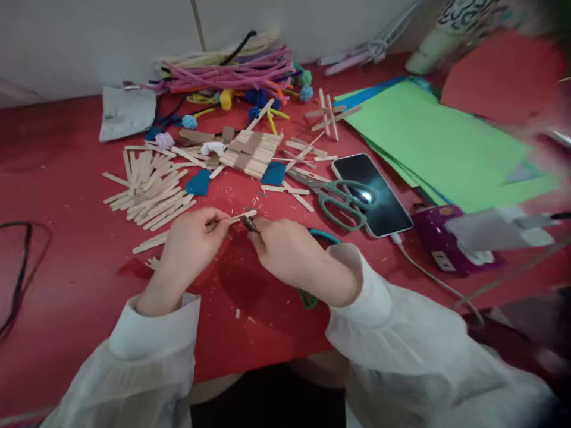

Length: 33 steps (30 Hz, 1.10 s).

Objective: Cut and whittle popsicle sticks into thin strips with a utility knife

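My left hand (194, 241) pinches a thin wooden craft stick (243, 216) between thumb and fingertips, its free end pointing right. In my right hand (285, 246) is a pair of scissors, mostly covered by the fingers. Their dark metal blades (250, 224) meet the stick near its free end. Green curved parts, which look like the handles (324, 236), show on both sides of my right wrist. Small wood chips lie scattered on the red table (250, 351) around both hands.
Loose craft sticks (154, 190) spread at left. Beyond my hands lie a glued stick panel (252, 153), blue scraps (198, 182) and pipe cleaners (227, 74). At right are other green-handled scissors (341, 205), a cabled phone (379, 202), green paper (437, 137) and a purple box (441, 238).
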Tool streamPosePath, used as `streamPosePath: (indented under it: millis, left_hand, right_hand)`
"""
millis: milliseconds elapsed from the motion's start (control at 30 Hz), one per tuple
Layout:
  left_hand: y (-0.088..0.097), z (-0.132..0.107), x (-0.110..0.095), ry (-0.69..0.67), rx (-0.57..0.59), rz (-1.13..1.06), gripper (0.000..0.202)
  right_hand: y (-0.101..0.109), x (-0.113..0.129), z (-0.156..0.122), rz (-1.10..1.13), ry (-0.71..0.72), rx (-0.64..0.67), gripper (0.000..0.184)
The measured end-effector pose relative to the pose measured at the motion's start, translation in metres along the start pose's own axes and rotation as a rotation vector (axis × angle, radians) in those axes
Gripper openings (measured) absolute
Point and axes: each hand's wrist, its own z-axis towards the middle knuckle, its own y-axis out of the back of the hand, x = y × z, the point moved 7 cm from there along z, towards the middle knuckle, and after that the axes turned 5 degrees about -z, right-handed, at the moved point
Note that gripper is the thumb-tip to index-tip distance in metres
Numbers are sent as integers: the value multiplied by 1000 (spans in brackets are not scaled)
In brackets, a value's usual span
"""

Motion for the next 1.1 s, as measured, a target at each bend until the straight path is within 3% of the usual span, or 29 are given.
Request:
streamPosePath:
  millis: [733, 1100]
  left_hand:
    - [3, 0, -2, -12, -31, 33, 18]
    - [1, 2, -3, -7, -1, 59, 18]
  right_hand:
    - [-2, 1, 1, -1, -24, 5, 24]
    - [-2, 2, 6, 17, -21, 91, 26]
